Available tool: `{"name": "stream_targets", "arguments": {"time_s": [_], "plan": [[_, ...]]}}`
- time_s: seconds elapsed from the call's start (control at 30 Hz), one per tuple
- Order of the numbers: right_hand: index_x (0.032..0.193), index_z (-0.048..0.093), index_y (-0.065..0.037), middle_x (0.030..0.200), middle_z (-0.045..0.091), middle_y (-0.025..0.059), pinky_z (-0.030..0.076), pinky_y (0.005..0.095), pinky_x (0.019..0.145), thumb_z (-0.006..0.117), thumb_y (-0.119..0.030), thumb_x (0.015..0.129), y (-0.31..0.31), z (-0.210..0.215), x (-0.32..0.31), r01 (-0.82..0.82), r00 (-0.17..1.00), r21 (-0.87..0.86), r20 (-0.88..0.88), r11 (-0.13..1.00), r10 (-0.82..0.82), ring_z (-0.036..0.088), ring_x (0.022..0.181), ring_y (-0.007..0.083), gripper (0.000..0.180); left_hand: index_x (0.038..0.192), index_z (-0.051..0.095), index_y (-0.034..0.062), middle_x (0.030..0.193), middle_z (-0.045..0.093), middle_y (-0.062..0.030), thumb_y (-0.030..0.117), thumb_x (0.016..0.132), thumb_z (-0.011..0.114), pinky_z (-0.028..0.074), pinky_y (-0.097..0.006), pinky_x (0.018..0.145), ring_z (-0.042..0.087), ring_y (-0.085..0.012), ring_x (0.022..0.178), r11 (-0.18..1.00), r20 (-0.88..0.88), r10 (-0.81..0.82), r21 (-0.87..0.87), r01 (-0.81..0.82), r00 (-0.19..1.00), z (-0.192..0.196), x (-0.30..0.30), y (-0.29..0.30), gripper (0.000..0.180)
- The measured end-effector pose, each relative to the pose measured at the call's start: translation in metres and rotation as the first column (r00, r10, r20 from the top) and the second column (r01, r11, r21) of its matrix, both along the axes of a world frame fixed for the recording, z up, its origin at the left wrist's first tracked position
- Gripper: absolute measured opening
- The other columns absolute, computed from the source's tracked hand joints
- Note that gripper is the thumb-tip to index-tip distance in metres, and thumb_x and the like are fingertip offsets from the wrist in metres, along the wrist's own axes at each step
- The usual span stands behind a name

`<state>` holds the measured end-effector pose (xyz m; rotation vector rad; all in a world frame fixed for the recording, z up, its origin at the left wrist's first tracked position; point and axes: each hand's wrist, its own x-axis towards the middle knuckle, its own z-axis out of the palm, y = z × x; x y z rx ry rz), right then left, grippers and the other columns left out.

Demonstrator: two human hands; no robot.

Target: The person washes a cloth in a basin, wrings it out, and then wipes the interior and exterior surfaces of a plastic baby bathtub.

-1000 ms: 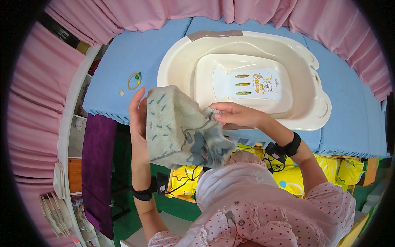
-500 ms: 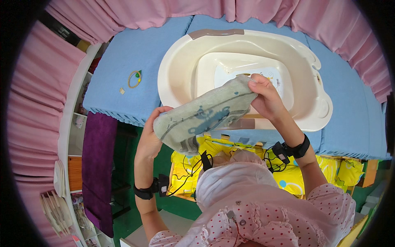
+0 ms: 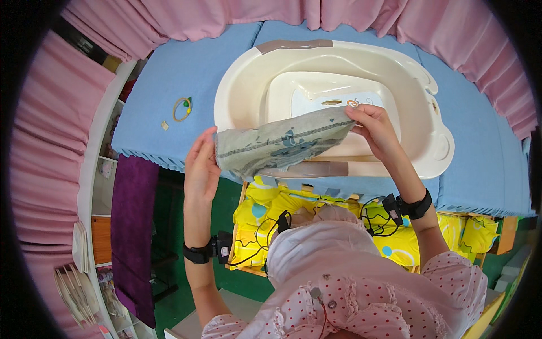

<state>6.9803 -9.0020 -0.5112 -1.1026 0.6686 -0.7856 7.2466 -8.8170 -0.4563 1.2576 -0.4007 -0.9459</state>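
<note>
Cloth, grey-green, soft woven fabric with darker blue-grey printed shapes and a thin stripe (image 3: 279, 142), folded into a long band and stretched in the air over the near rim of the tub. Judged light, limp and non-slippery; sags in the middle wherever unsupported, so best taken at both ends or along the folded edge. Left hand (image 3: 201, 169) at the left end, fingers closed about the bunched edge, thumb up. Right hand (image 3: 375, 127) at the right end, fingertips pinching the upper corner. Beneath and behind: cream plastic baby bathtub, oval, with brown trim at the far rim (image 3: 237, 85), holding a paler moulded bath-support insert (image 3: 316, 90); no water visible inside. Tub set on a blue padded table cover (image 3: 164, 73), which also bears a small yellow ring with a green tag (image 3: 182, 109). Pink pleated curtain (image 3: 186, 20) around the far edge.
</note>
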Motion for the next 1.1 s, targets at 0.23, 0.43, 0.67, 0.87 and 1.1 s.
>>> {"name": "stream_targets", "arguments": {"time_s": [0.23, 0.43, 0.67, 0.87, 1.1], "plan": [[0.064, 0.057, 0.003, 0.068, 0.051, 0.0013, 0.033, 0.0227, 0.061, 0.064, -0.016, 0.077, -0.013, -0.004, 0.000, 0.076, 0.969, -0.590, -0.147, 0.803, -0.200, 0.042, 0.070, 0.0098, 0.023, 0.096, 0.051, 0.0050, 0.080, 0.058, -0.0024, 0.003, 0.079, 0.063, 0.044, -0.025, 0.072, 0.055, -0.0105, 0.078, 0.995, 0.174, 0.071, -0.077, -0.059, 0.982, 0.005, -0.010, -0.030, 0.021], [0.062, 0.056, 0.003, 0.072, 0.052, 0.0050, 0.034, 0.0250, 0.062, 0.061, -0.010, 0.077, -0.017, -0.005, 0.004, 0.180, 0.976, -0.396, -0.043, 0.901, -0.214, 0.043, 0.073, 0.0154, 0.021, 0.078, 0.044, 0.0082, 0.074, 0.046, 0.0021, -0.003, 0.076, 0.063, 0.037, -0.020, 0.061, 0.046, -0.0063, 0.067, 0.963, 0.275, 0.133, -0.262, -0.059, 0.952, -0.001, 0.003, -0.051, 0.021], [0.058, 0.054, 0.000, 0.076, 0.057, 0.0089, 0.040, 0.0308, 0.068, 0.066, -0.003, 0.069, -0.006, -0.013, -0.021, 0.132, 0.973, -0.834, 0.007, 0.536, -0.229, 0.051, 0.076, 0.0224, 0.016, 0.074, 0.040, 0.0075, 0.070, 0.036, 0.0040, -0.008, 0.071, 0.063, 0.032, -0.018, 0.059, 0.035, -0.0049, 0.062, 0.965, 0.680, 0.130, -0.253, 0.065, 0.722, 0.010, -0.003, -0.028, 0.028], [0.059, 0.055, -0.001, 0.066, 0.057, 0.0090, 0.043, 0.0311, 0.053, 0.065, -0.005, 0.072, 0.060, -0.088, -0.052, -0.454, 0.847, -0.581, -0.517, 0.675, 0.124, 0.055, 0.060, 0.0204, 0.017, 0.089, 0.045, 0.0078, 0.080, 0.041, 0.0033, -0.015, 0.065, 0.060, 0.037, -0.016, 0.058, 0.044, -0.0028, 0.068, 0.938, 0.439, -0.311, 0.283, 0.199, 0.843, -0.104, -0.017, 0.068, 0.036], [0.104, 0.051, -0.007, 0.071, 0.062, 0.0069, 0.046, 0.0302, 0.051, 0.067, -0.018, 0.074, 0.073, -0.089, -0.048, -0.354, 0.816, -0.397, -0.573, 0.847, 0.073, 0.057, 0.052, 0.0186, 0.035, 0.112, 0.045, 0.0064, 0.102, 0.047, -0.0092, -0.006, 0.061, 0.069, 0.041, -0.021, 0.061, 0.054, -0.0130, 0.085, 0.908, 0.796, -0.394, 0.416, 0.056, 0.460, -0.118, -0.039, 0.073, 0.057]]}}
